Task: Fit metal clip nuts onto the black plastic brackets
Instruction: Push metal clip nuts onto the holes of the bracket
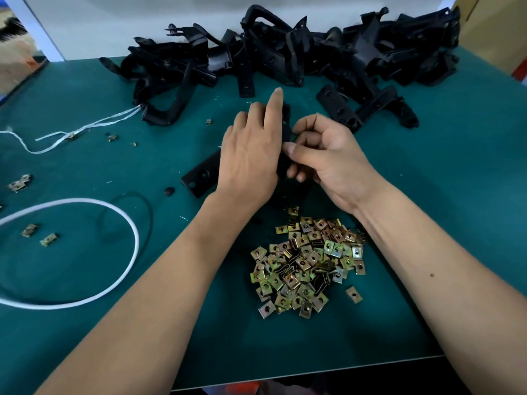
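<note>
I hold one black bracket [199, 174] between both hands, just above the tabletop [427, 223] near its middle. One flat end with two holes sticks out to the left of my left hand [251, 155]; the rest is hidden under my palms.

My left hand lies over the bracket with the index finger straight out toward the far edge and the other fingers bent down onto the plastic, so it looks like a steadying hold. My right hand [328, 155] is clenched on the bracket's other side, thumb pressing at the seam. I cannot tell whether a clip nut sits under that thumb.

The bracket looks stiff, light, moulded plastic. It should take a firm squeeze, best held on the flat strap beside the holes.

The pile of clip nuts [306, 260] lies toward the near edge, just under my wrists. They look like small, thin folded metal: springy, slick, with sharp edges. I would pinch one by its flat faces and slide the open side over the bracket edge.

More brackets [299, 52] are heaped along the far edge. A few stray nuts [42, 235], a white cord [125, 218] and string [85, 126] lie toward the left edge.
</note>
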The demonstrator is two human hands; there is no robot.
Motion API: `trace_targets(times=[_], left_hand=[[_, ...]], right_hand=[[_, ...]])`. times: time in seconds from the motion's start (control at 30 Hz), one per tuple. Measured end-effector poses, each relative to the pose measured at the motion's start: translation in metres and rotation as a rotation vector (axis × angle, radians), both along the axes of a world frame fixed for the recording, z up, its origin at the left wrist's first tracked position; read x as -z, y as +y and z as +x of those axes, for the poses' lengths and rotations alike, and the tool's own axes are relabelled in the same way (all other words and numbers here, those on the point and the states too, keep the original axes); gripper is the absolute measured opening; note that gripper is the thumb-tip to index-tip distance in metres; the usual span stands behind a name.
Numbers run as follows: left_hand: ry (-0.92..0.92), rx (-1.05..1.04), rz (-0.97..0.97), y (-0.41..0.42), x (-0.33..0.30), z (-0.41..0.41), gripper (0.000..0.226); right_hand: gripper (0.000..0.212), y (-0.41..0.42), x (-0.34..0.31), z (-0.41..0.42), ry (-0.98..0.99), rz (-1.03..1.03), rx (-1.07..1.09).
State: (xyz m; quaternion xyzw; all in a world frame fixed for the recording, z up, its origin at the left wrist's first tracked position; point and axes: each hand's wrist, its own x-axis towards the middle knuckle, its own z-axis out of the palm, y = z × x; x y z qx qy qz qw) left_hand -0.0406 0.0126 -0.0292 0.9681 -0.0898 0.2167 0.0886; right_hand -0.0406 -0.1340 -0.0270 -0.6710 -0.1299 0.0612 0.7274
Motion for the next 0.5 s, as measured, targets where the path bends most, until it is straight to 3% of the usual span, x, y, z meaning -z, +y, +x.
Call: trace_targets(times=[0.07,0.13,0.23,0.33,0.5], left_hand=[[0.001,-0.003,0.008,0.004,0.001,0.002,0.097],[0.008,-0.035,-0.025,0.011,0.001,0.004,0.097],[0.01,-0.098,-0.099,0.023,0.002,0.006,0.099],[0.014,-0.144,-0.143,0.029,0.004,0.006,0.097],[0.062,-0.132,-0.157,0.027,0.007,0.007,0.102]], right_hand=[[0.031,-0.005,-0.002,0.003,-0.022,-0.152,0.003],[0.034,-0.015,-0.005,0.006,-0.113,-0.449,-0.066],[0.026,-0.028,-0.014,0.006,-0.194,-0.778,-0.346],[0.019,-0.027,-0.016,0.003,-0.232,-0.889,-0.468],[0.014,-0.021,-0.01,0.006,-0.303,-0.939,-0.276]])
